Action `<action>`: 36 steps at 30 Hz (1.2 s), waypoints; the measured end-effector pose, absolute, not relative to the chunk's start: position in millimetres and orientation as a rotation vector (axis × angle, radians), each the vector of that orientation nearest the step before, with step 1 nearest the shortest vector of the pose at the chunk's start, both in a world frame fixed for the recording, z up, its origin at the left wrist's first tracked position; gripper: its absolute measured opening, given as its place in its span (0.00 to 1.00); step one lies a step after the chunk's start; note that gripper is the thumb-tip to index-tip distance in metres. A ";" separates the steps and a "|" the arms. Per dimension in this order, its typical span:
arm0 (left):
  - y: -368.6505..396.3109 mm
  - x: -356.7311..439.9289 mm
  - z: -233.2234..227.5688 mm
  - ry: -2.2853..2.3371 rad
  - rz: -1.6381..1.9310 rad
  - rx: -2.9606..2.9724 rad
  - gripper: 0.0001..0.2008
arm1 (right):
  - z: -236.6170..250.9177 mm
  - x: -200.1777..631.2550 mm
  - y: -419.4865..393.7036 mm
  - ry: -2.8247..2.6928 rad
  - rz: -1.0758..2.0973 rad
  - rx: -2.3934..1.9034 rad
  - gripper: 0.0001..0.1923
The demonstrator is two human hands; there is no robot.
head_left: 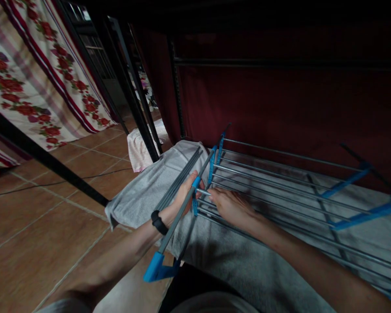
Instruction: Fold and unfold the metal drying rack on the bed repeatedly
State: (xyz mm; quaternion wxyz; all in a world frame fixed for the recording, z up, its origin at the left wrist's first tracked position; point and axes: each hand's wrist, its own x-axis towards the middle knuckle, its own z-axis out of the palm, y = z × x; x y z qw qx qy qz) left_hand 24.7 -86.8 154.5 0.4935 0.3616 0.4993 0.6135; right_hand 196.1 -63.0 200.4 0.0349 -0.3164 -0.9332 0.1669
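A clothes drying rack with grey metal rods and blue plastic joints lies on a grey towel. My left hand, with a black band at the wrist, is closed around the rack's side tube near a blue joint. Part of its fingers is hidden behind the tube. My right hand pinches a metal rod close to where it meets that joint. Several grey rods lie side by side just left of my left hand. A blue corner piece caps the tube's near end.
Black metal posts of a frame stand at the left, and a dark bar slants across the tiled floor. A dark red cloth hangs behind the rack. A floral curtain hangs at upper left. A thin cable crosses the tiles.
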 end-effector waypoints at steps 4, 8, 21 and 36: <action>-87.9 28.3 153.5 1.213 1.487 0.845 0.26 | 200.9 197.4 -63.8 -2.856 0.525 -0.984 0.13; -88.7 30.6 152.4 1.193 1.515 0.809 0.27 | 199.1 198.7 -64.1 -2.843 0.558 -0.978 0.14; -89.4 33.2 158.5 1.240 1.522 0.887 0.27 | 200.9 197.8 -65.3 -2.832 0.517 -0.983 0.13; -115.1 -1.2 114.7 1.314 1.614 0.755 0.21 | 182.1 223.5 -110.7 -2.587 0.154 -0.773 0.20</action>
